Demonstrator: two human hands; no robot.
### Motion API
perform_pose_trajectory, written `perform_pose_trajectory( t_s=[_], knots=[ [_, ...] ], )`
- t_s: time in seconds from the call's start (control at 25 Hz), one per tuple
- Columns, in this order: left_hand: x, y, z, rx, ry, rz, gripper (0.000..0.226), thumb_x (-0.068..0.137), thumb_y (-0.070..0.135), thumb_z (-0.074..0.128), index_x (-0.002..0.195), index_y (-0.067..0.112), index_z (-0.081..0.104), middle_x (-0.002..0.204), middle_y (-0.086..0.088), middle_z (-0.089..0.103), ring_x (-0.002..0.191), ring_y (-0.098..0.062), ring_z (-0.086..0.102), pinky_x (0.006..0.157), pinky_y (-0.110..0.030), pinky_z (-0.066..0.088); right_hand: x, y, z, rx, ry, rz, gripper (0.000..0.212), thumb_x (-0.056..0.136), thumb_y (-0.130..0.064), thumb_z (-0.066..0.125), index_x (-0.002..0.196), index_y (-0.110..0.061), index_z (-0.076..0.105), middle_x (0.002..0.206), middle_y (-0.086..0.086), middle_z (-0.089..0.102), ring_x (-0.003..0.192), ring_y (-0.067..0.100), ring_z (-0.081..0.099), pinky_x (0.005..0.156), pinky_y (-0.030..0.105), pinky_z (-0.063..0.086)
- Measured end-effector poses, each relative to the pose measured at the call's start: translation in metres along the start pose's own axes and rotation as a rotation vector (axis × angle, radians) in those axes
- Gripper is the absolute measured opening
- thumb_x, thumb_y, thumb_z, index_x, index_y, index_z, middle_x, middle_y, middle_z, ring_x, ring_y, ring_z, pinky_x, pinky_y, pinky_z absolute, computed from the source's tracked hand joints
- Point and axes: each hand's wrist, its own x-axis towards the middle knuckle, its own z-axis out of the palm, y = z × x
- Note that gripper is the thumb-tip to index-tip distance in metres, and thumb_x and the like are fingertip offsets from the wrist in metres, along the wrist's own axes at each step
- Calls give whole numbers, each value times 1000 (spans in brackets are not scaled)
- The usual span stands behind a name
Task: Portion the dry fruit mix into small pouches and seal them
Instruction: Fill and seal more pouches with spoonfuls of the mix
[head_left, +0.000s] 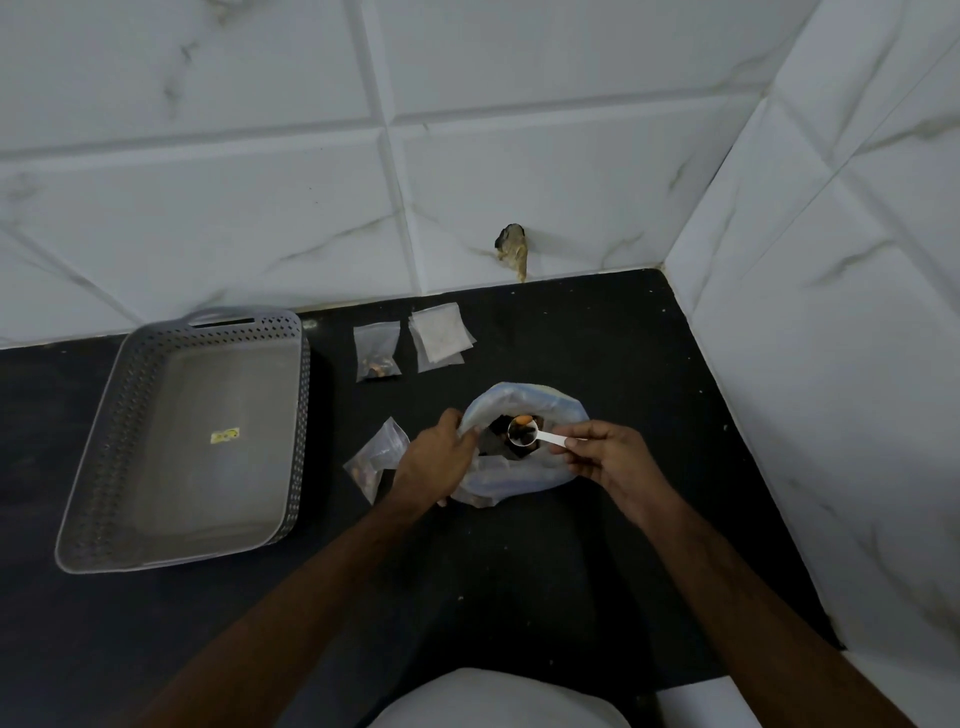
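A large clear bag of dry fruit mix (550, 405) stands open on the black counter. My left hand (434, 460) grips the bag's left rim. My right hand (605, 452) pinches the handle of a small white scoop (524, 432), whose bowl holds dark fruit and an almond above the bag's mouth. A small pouch (376, 454) with some mix in it lies just left of my left hand, partly hidden by it. Another small pouch with mix (376, 351) lies farther back. A stack of empty pouches (440, 336) lies to its right.
A grey perforated plastic basket (104, 457), empty, sits at the left on the black counter (597, 332). White tiled walls close the back and the right side. A hole (511, 247) marks the back wall.
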Motion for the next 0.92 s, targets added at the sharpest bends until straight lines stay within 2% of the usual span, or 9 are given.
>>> perform_pose_trajectory(
  t_s=[0.04,0.2,0.4,0.52,0.6,0.68,0.76,0.84,0.92],
  knots=[
    [-1,-2,0,42,-6,0,24,107,39,42,123,21,46,99,2,62,84,-17,68,63,-36,59,-1,-1,1,-13,-6,-10,23,96,5,55,105,-6,74,96,13,78,83,13,71,83,32,56],
    [-6,-9,1,99,3,16,30,105,40,46,126,19,47,112,-2,65,90,-13,66,81,-40,60,-4,-2,2,-11,-59,-23,24,96,4,56,109,-6,74,100,14,77,84,14,71,81,31,56],
    [-19,-5,-11,66,116,231,47,98,32,62,140,16,46,138,-2,47,121,-11,51,101,-33,50,-8,-5,0,52,-90,-37,25,97,2,56,114,-4,73,104,17,76,82,13,70,80,30,56],
    [-40,-5,-30,26,248,437,40,98,23,63,137,18,54,136,4,47,120,-7,50,100,-26,48,-10,-10,5,89,-106,-56,23,96,3,58,112,-2,73,103,21,75,79,13,70,73,25,57],
    [-49,-22,-43,110,407,474,39,94,30,61,132,23,56,133,6,48,120,-8,46,97,-28,42,-11,-14,12,111,-127,-66,22,95,4,58,111,0,73,101,23,75,77,14,69,69,23,57],
    [-50,-48,-52,145,469,346,52,87,49,58,135,30,52,137,7,45,125,-13,43,98,-37,38,-12,-17,22,136,-156,-62,22,94,5,59,111,1,73,100,23,75,76,14,69,68,22,58],
    [-49,-74,-56,153,408,162,77,77,64,67,143,33,42,146,6,37,133,-17,37,105,-44,35,-11,-19,34,160,-181,-36,22,94,4,60,112,1,72,100,22,75,76,14,69,68,23,57],
    [-45,-89,-55,195,322,2,98,70,61,81,151,33,33,153,5,31,140,-22,33,113,-51,30,-9,-23,47,165,-193,-14,23,94,4,59,114,2,70,99,21,75,75,15,69,67,24,57],
    [-40,-94,-51,256,283,-55,107,69,60,83,155,33,26,155,4,31,143,-23,31,116,-52,27,-6,-25,60,150,-203,-4,24,95,5,58,116,5,69,99,22,73,74,15,68,65,23,57]
  ],
)
